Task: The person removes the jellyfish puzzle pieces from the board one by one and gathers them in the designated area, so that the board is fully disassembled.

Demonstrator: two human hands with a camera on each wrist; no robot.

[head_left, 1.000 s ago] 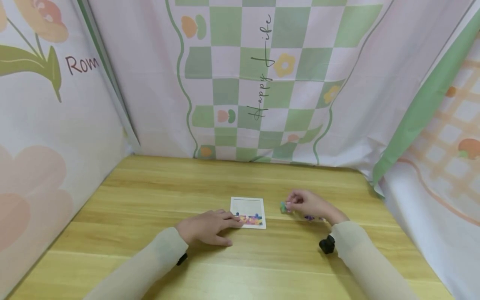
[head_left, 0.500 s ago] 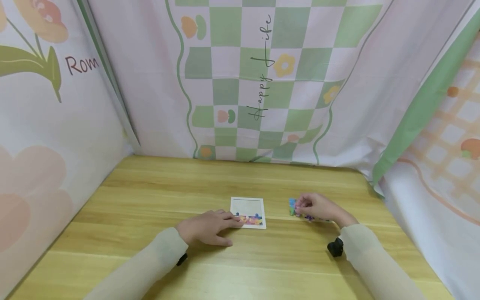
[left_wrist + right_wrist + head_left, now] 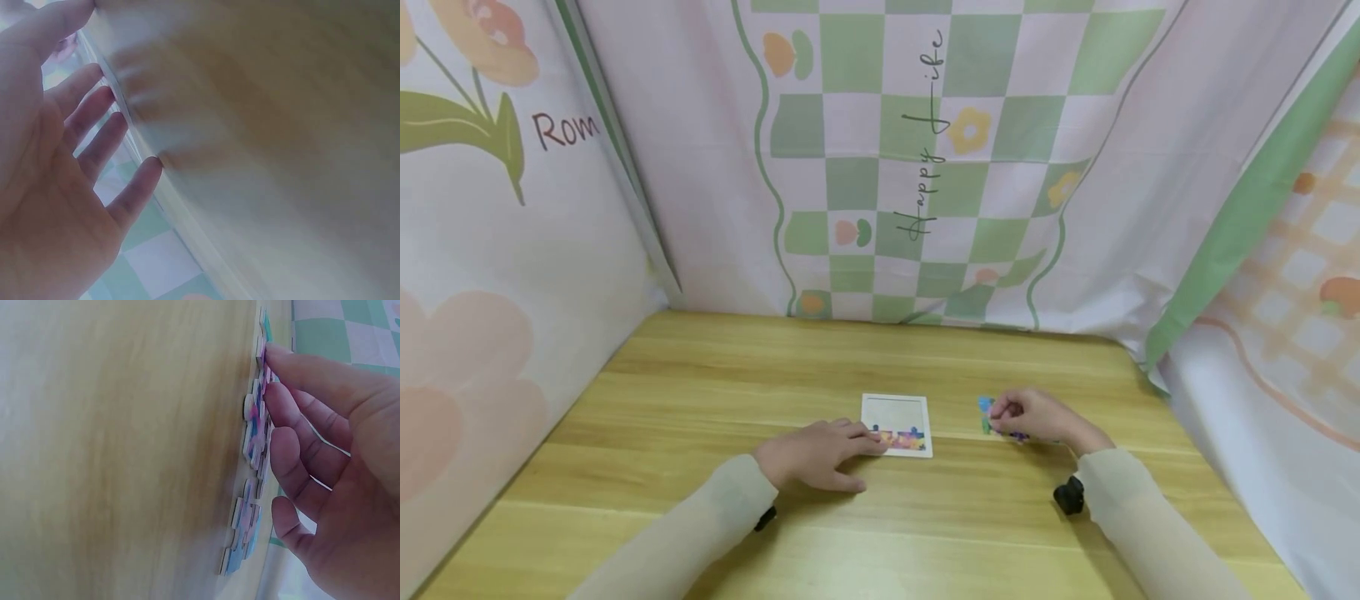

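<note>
Left hand (image 3: 820, 454): palm down, fingers extended and slightly spread, gripping nothing; fingers lie over the near-left part of a white, square, flat puzzle frame (image 3: 927, 423). Frame sits between the two hands, closer to the left. Inside it, a band of pink, orange, yellow and blue jigsaw pieces (image 3: 904, 440) fills the side nearest the person; the pale base shows beyond the left fingertips.

Right hand (image 3: 1033, 414): fingers bent, thumb and index finger at a cluster of flat, pale-edged loose puzzle pieces (image 3: 252, 428) in blue, green, pink and purple. Cannot tell whether a piece is pinched. The cluster lies under and just left of the right hand, apart from the frame.

Both hands work over a yellow-brown wood-grain tabletop (image 3: 880, 525). Beyond them hangs a green-and-white checked cloth (image 3: 910, 183).
</note>
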